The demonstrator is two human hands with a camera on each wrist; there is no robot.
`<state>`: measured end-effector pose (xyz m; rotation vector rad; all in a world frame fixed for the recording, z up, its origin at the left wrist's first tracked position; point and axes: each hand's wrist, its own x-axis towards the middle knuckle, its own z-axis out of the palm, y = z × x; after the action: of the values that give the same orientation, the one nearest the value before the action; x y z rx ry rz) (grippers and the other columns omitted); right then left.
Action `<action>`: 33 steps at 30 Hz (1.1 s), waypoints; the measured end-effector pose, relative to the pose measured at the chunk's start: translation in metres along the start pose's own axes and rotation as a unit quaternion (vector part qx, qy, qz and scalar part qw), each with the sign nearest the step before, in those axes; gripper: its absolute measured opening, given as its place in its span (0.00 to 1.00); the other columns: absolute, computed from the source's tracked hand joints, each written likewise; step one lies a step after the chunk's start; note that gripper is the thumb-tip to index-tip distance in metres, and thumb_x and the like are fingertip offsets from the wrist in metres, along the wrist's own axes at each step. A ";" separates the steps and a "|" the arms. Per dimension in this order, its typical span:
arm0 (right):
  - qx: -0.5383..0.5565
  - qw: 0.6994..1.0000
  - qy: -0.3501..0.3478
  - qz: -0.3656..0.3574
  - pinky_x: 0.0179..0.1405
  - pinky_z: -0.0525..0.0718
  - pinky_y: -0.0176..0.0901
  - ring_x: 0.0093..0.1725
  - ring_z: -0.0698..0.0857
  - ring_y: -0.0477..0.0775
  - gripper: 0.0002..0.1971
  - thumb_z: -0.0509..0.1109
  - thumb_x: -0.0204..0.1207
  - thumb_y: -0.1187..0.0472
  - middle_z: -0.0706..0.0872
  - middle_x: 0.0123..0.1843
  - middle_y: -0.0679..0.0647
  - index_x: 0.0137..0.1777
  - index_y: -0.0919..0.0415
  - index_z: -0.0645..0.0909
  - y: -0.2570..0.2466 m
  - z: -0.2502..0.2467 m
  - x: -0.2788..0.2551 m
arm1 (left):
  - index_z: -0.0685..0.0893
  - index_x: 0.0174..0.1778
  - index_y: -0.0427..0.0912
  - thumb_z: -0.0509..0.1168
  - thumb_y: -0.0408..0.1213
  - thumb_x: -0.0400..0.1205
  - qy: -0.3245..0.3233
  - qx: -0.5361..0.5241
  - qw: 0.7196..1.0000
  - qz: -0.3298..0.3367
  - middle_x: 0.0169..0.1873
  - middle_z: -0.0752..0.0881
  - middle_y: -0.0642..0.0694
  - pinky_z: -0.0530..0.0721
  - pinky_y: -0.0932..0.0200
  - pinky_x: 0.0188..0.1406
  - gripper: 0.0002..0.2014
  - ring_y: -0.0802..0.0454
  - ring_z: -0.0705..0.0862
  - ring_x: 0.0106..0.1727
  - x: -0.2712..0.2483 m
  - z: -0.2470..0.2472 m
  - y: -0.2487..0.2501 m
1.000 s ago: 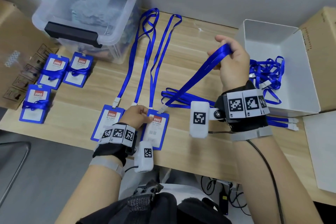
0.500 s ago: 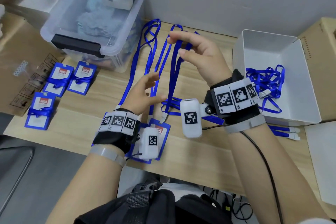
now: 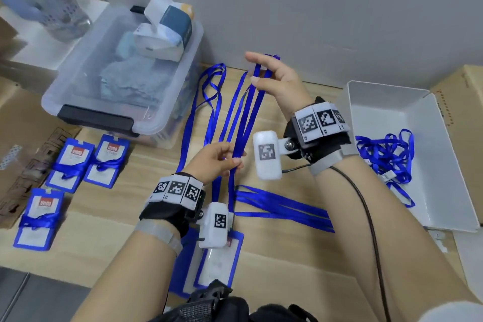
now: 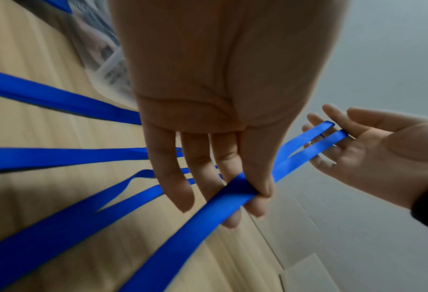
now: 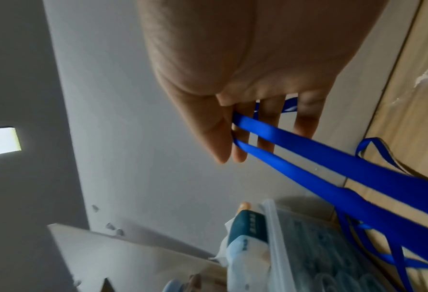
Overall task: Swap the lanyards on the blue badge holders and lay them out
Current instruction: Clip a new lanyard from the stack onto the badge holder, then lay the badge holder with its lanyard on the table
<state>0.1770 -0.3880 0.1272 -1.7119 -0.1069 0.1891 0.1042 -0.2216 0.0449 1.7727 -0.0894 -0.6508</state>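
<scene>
A blue lanyard [image 3: 245, 123] is stretched taut between my two hands above the wooden table [image 3: 287, 264]. My left hand [image 3: 235, 161] pinches both its straps [image 4: 208, 217] between thumb and fingertips, low down. My right hand [image 3: 254, 68] is farther back near the wall, fingers straight, with the lanyard's loop end [image 5: 332, 164] hooked over them. The lanyard runs down to a blue badge holder [image 3: 222, 266] at the table's near edge, partly hidden by my left wrist. A second holder [image 3: 180, 269] lies just left of it.
Other lanyards [image 3: 206, 102] lie straight on the table, and more [image 3: 282, 206] lie flat to the right. A white box [image 3: 431, 170] on the right holds tangled lanyards [image 3: 386, 154]. A clear bin [image 3: 125, 81] stands back left. Three wrapped badge holders [image 3: 75, 162] lie at the left.
My right hand went from gripping the lanyard in a fist to straight fingers carrying its loop toward the wall. My left hand left the badge holder, rose and pinched the straps.
</scene>
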 end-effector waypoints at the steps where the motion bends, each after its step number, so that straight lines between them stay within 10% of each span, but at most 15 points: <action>1: -0.002 1.000 0.005 0.009 0.71 0.76 0.52 0.66 0.78 0.53 0.21 0.64 0.76 0.71 0.80 0.65 0.52 0.67 0.56 0.75 0.006 -0.002 0.012 | 0.82 0.44 0.46 0.62 0.28 0.81 0.000 -0.001 1.000 -0.011 0.25 0.85 0.58 0.80 0.68 0.33 0.08 0.68 0.82 0.29 0.007 -0.002 -0.003; 5: -0.002 0.998 0.009 0.056 0.65 0.80 0.45 0.60 0.80 0.48 0.20 0.64 0.75 0.72 0.81 0.63 0.50 0.66 0.57 0.76 0.032 -0.007 0.054 | 0.77 0.45 0.28 0.63 0.27 0.80 0.009 0.000 0.998 -0.068 0.35 0.85 0.41 0.80 0.71 0.27 0.04 0.67 0.84 0.28 0.032 -0.003 -0.016; 10: -0.023 0.990 0.009 0.139 0.34 0.75 0.17 0.47 0.78 0.37 0.21 0.65 0.76 0.69 0.80 0.58 0.50 0.69 0.57 0.76 0.063 -0.013 0.086 | 0.77 0.48 0.26 0.63 0.26 0.80 0.026 -0.005 0.992 -0.122 0.41 0.81 0.30 0.82 0.68 0.28 0.06 0.63 0.87 0.32 0.054 -0.002 -0.036; 14: -0.087 0.979 -0.002 0.186 0.42 0.71 0.19 0.60 0.76 0.45 0.21 0.66 0.75 0.66 0.79 0.62 0.51 0.69 0.54 0.76 0.081 -0.019 0.099 | 0.82 0.47 0.35 0.65 0.29 0.79 0.021 -0.003 0.989 -0.143 0.39 0.82 0.36 0.85 0.59 0.40 0.03 0.50 0.86 0.44 0.062 -0.001 -0.039; 18: -0.124 0.974 0.004 0.192 0.74 0.60 0.36 0.79 0.63 0.52 0.24 0.69 0.73 0.65 0.65 0.79 0.58 0.71 0.53 0.74 0.084 -0.019 0.097 | 0.84 0.45 0.39 0.66 0.31 0.79 0.031 0.008 0.990 -0.138 0.31 0.79 0.48 0.84 0.60 0.39 0.02 0.53 0.81 0.37 0.062 -0.003 -0.033; 21: -0.104 0.977 0.016 0.184 0.71 0.56 0.34 0.79 0.61 0.52 0.24 0.67 0.74 0.67 0.63 0.79 0.58 0.71 0.54 0.73 0.076 -0.017 0.083 | 0.82 0.59 0.36 0.67 0.32 0.79 0.052 0.030 0.988 -0.144 0.39 0.83 0.48 0.86 0.56 0.46 0.13 0.52 0.84 0.43 0.060 -0.006 -0.028; 26: -0.074 0.983 0.037 0.166 0.59 0.72 0.34 0.58 0.76 0.41 0.21 0.66 0.74 0.68 0.79 0.59 0.48 0.68 0.56 0.77 0.054 -0.001 0.042 | 0.79 0.67 0.40 0.67 0.37 0.79 0.103 0.099 0.984 -0.107 0.50 0.84 0.49 0.78 0.55 0.63 0.19 0.53 0.81 0.55 0.043 -0.013 -0.013; 33: 0.014 0.977 -0.068 0.204 0.33 0.80 0.36 0.34 0.81 0.48 0.07 0.64 0.76 0.71 0.83 0.38 0.54 0.48 0.59 0.79 0.043 0.080 -0.022 | 0.81 0.57 0.40 0.63 0.30 0.80 0.195 -0.048 0.979 -0.039 0.41 0.85 0.45 0.76 0.72 0.32 0.11 0.60 0.83 0.36 -0.023 -0.054 -0.023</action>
<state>0.1386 -0.3203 0.0753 -1.6765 0.1487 0.6092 0.1039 -0.1584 0.0414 1.7849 0.2779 -0.3459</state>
